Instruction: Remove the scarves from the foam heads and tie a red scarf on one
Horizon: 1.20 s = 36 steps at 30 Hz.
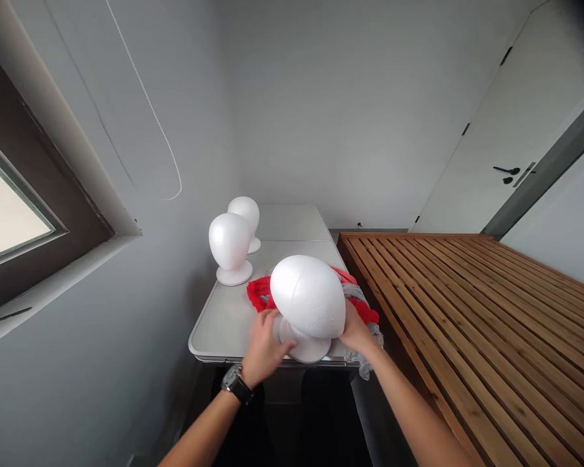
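A white foam mannequin head (pixel 307 295) stands tilted at the near edge of a small grey table (pixel 224 321), on top of red cloth (pixel 259 293) and grey cloth (pixel 365 298). My left hand (pixel 263 347), with a watch on its wrist, grips the head's neck and base. My right hand (pixel 355 329) is pressed against the head's right side, fingers curled around it. Two more white foam heads (pixel 230 246) (pixel 246 214) stand upright farther back on the left of the table.
A wooden slatted platform (pixel 467 311) runs along the right of the table. A grey wall is on the left, with a window (pixel 10 214) at the far left. A white door (pixel 511 143) with a dark handle is at the back right.
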Tool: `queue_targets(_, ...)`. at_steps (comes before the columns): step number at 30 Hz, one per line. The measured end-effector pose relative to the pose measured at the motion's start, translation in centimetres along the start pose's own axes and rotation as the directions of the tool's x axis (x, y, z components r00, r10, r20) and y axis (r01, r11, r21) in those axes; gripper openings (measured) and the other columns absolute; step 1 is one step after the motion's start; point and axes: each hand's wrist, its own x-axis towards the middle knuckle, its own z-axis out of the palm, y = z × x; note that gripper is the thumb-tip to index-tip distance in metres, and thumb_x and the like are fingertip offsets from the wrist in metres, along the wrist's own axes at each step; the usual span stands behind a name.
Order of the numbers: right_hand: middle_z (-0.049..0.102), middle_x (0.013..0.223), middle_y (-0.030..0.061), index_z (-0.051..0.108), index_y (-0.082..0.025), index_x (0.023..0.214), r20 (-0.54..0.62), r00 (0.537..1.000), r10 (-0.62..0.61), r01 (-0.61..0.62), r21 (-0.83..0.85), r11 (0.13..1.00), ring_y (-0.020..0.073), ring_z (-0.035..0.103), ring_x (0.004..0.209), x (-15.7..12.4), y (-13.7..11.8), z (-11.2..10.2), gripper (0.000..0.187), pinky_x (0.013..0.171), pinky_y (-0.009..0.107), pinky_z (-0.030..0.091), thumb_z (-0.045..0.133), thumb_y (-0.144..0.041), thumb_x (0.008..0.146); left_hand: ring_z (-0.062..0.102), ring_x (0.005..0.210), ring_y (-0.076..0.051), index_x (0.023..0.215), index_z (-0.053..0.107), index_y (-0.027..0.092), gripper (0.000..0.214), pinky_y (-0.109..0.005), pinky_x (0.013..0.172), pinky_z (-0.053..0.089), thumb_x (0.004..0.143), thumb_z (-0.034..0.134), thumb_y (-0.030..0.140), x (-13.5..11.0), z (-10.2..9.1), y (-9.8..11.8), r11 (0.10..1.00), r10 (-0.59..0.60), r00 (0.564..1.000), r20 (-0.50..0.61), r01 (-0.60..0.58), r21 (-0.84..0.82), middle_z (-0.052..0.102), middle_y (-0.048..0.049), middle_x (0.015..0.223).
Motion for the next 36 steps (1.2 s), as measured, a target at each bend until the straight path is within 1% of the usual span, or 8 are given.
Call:
queue_targets(4,0.078,0.112,0.0126,0.076,-0.021,0.117,-0.017,0.989,0.150,-0.138,0.299,0.944,0.0301,0.073,0.106,-4.8,-4.1,3.8,0.030,0.090,0.041,0.061,0.060,-0.026,0.092,0.059,0.134,-0.038,0.151,0.053,0.022,0.091,-0.056,0.111,0.051,0.073,0.092,0.046,-3.1,3.3,3.2,0.983,0.003,1.000,-0.006,-0.004,-0.184,0.061,-0.0182,0.145)
queue_targets(6,0.077,0.116,0.0124,0.076,-0.021,0.114,-0.040,0.986,0.160,-0.139,0.324,0.936,0.0291,0.073,0.105,-6.9,-6.5,4.9,0.027,0.089,0.041,0.061,0.055,-0.025,0.097,0.065,0.127,-0.037,0.140,0.063,0.021,0.068,-0.053,0.106,0.055,0.081,0.086,0.047,-3.4,3.3,3.9,0.972,0.014,0.999,-0.051,-0.025,-0.233,0.068,-0.0163,0.138)
queue_targets(9,0.074,0.130,0.0119,0.074,-0.024,0.125,-0.058,0.992,0.115,-0.090,0.331,0.939,0.0288,0.071,0.119,-8.8,-9.3,5.6,0.031,0.101,0.044,0.059,0.051,-0.026,0.104,0.071,0.116,-0.033,0.123,0.073,0.023,0.040,-0.050,0.101,0.059,0.090,0.076,0.045,-3.4,1.1,3.4,0.969,0.054,0.994,-0.090,-0.074,-0.236,0.076,-0.0117,0.126)
queue_targets(12,0.070,0.140,0.0107,0.069,-0.027,0.136,-0.063,0.994,0.094,-0.069,0.325,0.943,0.0291,0.065,0.134,-9.7,-10.7,5.8,0.035,0.113,0.049,0.055,0.052,-0.030,0.106,0.071,0.121,-0.035,0.127,0.072,0.021,0.048,-0.053,0.106,0.058,0.087,0.077,0.047,-2.9,-3.0,0.7,0.982,0.086,0.981,-0.176,-0.113,-0.152,0.076,-0.0130,0.130)
queue_targets(17,0.069,0.140,0.0107,0.070,-0.026,0.133,-0.016,0.989,0.147,-0.131,0.355,0.925,0.0279,0.065,0.134,-10.9,-10.8,6.3,0.032,0.115,0.051,0.055,0.052,-0.037,0.108,0.069,0.126,-0.038,0.125,0.073,0.018,0.057,-0.056,0.112,0.055,0.079,0.083,0.051,0.3,-10.4,-6.2,0.999,0.039,0.976,-0.214,-0.041,-0.005,0.076,-0.0137,0.131)
queue_targets(20,0.070,0.136,0.0112,0.070,-0.025,0.130,0.044,0.989,0.143,-0.149,0.370,0.917,0.0275,0.067,0.130,-11.7,-10.4,6.7,0.031,0.113,0.049,0.057,0.053,-0.038,0.108,0.067,0.129,-0.040,0.125,0.073,0.018,0.065,-0.056,0.112,0.056,0.074,0.086,0.054,2.0,-12.8,-9.6,1.000,-0.019,0.980,-0.200,0.016,-0.014,0.075,-0.0141,0.134)
queue_targets(31,0.072,0.134,0.0122,0.070,-0.024,0.128,0.067,0.987,0.146,-0.159,0.315,0.936,0.0285,0.068,0.129,-12.2,-9.2,6.9,0.032,0.112,0.051,0.058,0.051,-0.039,0.108,0.064,0.129,-0.039,0.134,0.064,0.014,0.083,-0.055,0.110,0.054,0.074,0.083,0.068,1.9,-13.2,-13.1,0.988,-0.151,0.970,-0.190,0.152,-0.013,0.070,-0.0187,0.135)
queue_targets(36,0.072,0.133,0.0124,0.069,-0.023,0.126,-0.012,0.997,0.082,-0.078,0.202,0.976,0.0280,0.068,0.130,-11.7,-7.6,5.6,0.030,0.112,0.049,0.057,0.047,-0.036,0.109,0.064,0.117,-0.033,0.134,0.056,0.013,0.070,-0.054,0.106,0.054,0.083,0.076,0.057,-3.8,-14.3,-12.4,0.970,-0.072,0.871,-0.486,0.175,0.170,0.062,-0.0173,0.130)
